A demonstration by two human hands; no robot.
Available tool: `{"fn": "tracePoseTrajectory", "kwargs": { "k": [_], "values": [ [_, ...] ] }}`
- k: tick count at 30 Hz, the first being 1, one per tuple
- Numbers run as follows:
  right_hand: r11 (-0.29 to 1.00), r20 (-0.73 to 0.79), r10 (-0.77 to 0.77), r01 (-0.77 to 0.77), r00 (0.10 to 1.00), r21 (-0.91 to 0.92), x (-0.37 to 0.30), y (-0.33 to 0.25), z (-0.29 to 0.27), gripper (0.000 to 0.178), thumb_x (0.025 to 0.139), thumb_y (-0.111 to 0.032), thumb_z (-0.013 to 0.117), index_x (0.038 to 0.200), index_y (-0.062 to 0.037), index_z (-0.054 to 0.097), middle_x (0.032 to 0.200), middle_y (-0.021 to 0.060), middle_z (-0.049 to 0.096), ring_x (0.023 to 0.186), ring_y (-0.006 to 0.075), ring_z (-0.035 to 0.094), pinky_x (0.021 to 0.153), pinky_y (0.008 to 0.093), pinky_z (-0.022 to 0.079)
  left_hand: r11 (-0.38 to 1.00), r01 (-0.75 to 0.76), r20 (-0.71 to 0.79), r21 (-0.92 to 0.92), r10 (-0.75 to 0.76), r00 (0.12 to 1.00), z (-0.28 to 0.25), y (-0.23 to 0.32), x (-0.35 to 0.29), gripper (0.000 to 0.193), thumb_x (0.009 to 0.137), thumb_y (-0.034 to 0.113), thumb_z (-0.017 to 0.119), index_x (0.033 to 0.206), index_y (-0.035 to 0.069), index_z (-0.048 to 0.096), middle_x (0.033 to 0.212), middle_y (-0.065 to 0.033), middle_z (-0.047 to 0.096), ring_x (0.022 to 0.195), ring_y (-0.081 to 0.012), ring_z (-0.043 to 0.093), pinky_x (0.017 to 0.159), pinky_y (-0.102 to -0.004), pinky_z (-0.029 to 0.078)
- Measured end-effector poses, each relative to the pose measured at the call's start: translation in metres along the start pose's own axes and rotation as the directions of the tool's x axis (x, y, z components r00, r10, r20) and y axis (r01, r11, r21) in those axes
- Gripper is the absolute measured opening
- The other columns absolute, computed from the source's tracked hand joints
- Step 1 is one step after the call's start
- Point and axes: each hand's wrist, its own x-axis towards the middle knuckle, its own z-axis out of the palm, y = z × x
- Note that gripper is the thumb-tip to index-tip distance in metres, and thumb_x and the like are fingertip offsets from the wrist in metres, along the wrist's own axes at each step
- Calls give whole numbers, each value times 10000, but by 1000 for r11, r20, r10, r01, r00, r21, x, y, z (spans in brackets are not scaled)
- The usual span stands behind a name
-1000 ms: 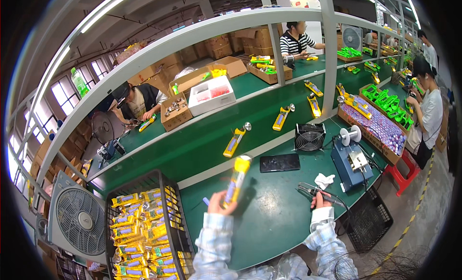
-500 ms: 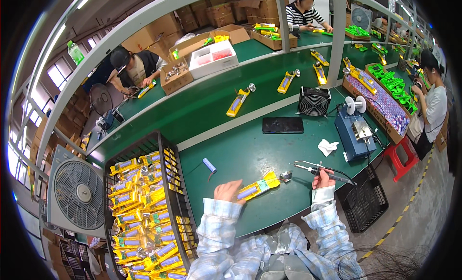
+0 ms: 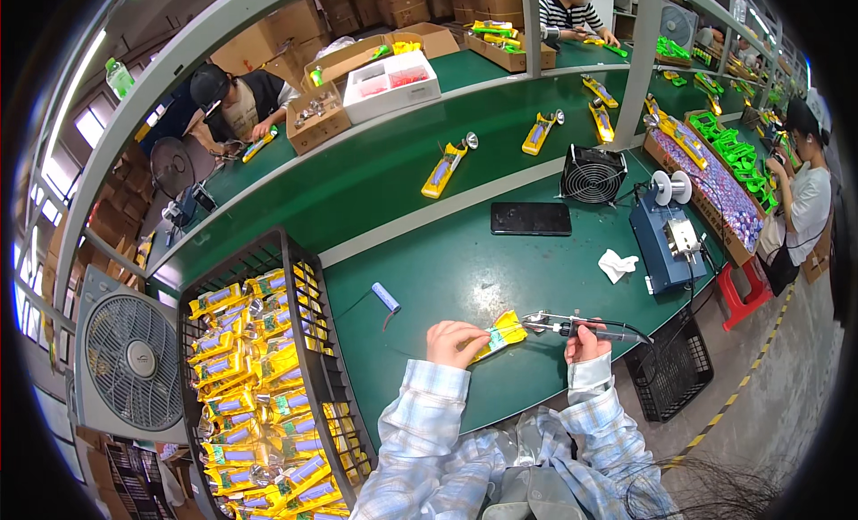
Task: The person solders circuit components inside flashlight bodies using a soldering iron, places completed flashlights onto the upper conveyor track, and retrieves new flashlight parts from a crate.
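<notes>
A soldering iron point(image 3: 594, 333) is gripped in my right hand point(image 3: 585, 345), its tip end reaching left to the silver reflector point(image 3: 536, 322) of a yellow flashlight half-shell point(image 3: 509, 329). The shell lies on the green bench with a small green circuit board in it. My left hand point(image 3: 456, 343) is over the shell's left end, thumb and fingers pinched at the board; what they pinch is too small to tell. That hand hides the rest of the shell. Farther left lies a loose blue battery cell point(image 3: 386, 297) with a thin red wire.
A black basket point(image 3: 304, 341) of yellow half-shells stands left. A black phone point(image 3: 531, 219), small black fan point(image 3: 593, 174), white tissue point(image 3: 617, 265) and blue solder-feeding machine point(image 3: 663, 243) are on the bench. Another black basket point(image 3: 670, 368) sits below right. Co-workers sit beyond the belt.
My right hand has brought the soldering iron left and slightly down to the reflector. My left hand has moved right and up along the shell, its fingers now pinched.
</notes>
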Motion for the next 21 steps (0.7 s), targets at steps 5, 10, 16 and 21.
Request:
{"fn": "tracePoseTrajectory", "kwargs": {
  "k": [5,10,16,21],
  "values": [
    [998,16,50,-50,999,-41,0,2,4,132,866,-102,557,970,-61,485,651,52,528,460,93,466,383,230,387,999,23,5,41,-23,1000,1,6,-1,86,726,184,701,765,108,690,810,-12,627,875,-184,544,890,-361,310],
    [984,19,62,-58,998,-168,0,3,8,127,865,-120,574,933,-65,481,634,45,521,446,79,452,374,217,370,994,-20,17,104,19,1000,1,6,-1,109,742,194,691,758,112,622,819,8,604,882,-185,535,874,-365,305],
    [939,92,17,15,996,-343,-2,2,13,144,852,-128,603,861,-68,473,596,30,519,420,61,432,363,206,342,991,-50,2,126,50,999,3,3,-2,135,720,174,700,737,116,579,811,14,597,858,-178,542,847,-368,311],
    [937,104,-18,53,994,-345,-2,5,16,149,847,-142,605,835,-86,467,548,17,492,370,68,411,326,201,314,992,-42,-43,120,48,998,6,4,-2,129,691,132,708,721,106,585,790,-4,590,820,-186,552,846,-370,309]
  ]
}}
